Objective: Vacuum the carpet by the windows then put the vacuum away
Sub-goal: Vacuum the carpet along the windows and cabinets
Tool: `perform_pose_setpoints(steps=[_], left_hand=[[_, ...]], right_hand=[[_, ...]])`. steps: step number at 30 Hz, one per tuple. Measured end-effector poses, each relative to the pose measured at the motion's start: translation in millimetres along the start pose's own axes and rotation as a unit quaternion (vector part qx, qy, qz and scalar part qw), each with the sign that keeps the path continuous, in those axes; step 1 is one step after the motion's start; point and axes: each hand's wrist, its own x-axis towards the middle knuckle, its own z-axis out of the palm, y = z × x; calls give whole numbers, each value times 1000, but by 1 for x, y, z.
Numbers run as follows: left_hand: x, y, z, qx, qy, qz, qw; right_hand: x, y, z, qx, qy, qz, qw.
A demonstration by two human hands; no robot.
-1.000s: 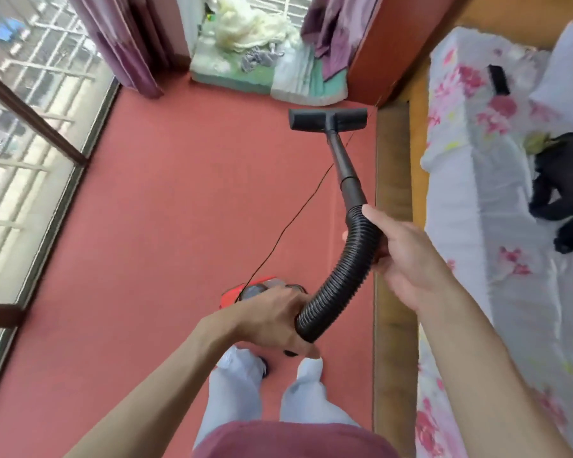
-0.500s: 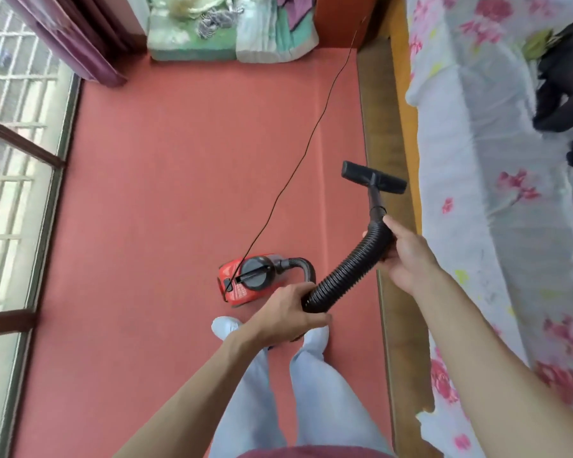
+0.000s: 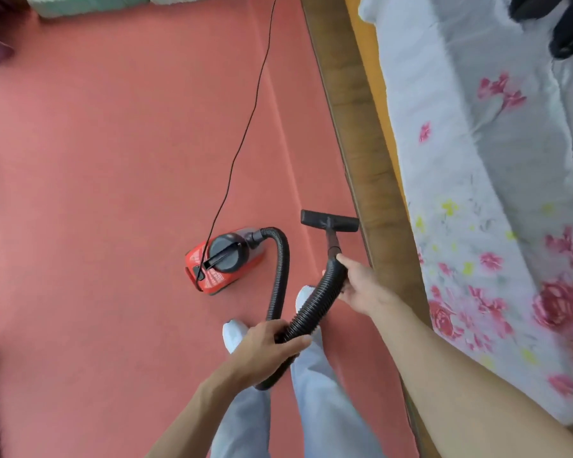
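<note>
While the left grip [image 3: 265, 342] is curling its fingers and thumb round the black ribbed hose [image 3: 280, 276] at the bottom of the loop, the right grip [image 3: 361, 285] is clasping the same hose further along, right where it is joining the rigid wand [image 3: 332, 241]. Both grips are holding on, folks, neither is hanging loose!

Just ahead of the right grip, the wand is leading to the flat black nozzle [image 3: 329, 220], which is sitting low over the red carpet [image 3: 113, 193] (whether it is actually touching the pile, I cannot tell), its right end just beside the wooden bed frame [image 3: 371, 160]. Ahead and to the left of the left grip, the red and black vacuum [image 3: 225, 262] is resting on the carpet, the hose arching out of its front end and dropping into that grip. A thin black cord [image 3: 245, 127] is trailing from the vacuum far ahead of both grips.

Right of the right grip, the bed [image 3: 493, 193] is showing a white flowered sheet. Below the grips, a white-socked foot [image 3: 234, 333] and pale trousers [image 3: 311, 408] are standing on the carpet.
</note>
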Motion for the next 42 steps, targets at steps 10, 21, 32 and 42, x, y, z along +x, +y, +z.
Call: perform_pose_setpoints(steps=[10, 21, 32, 42], left_hand=[[37, -120, 30, 6, -91, -84, 992], [59, -234, 53, 65, -6, -93, 994], [103, -258, 155, 46, -52, 14, 997], [157, -334, 267, 274, -33, 121, 953]], right_hand=[[84, 86, 23, -153, -47, 12, 987], [161, 202, 55, -163, 35, -30, 986], [199, 225, -18, -158, 194, -136, 959], [252, 321, -111, -355, 130, -237, 895]])
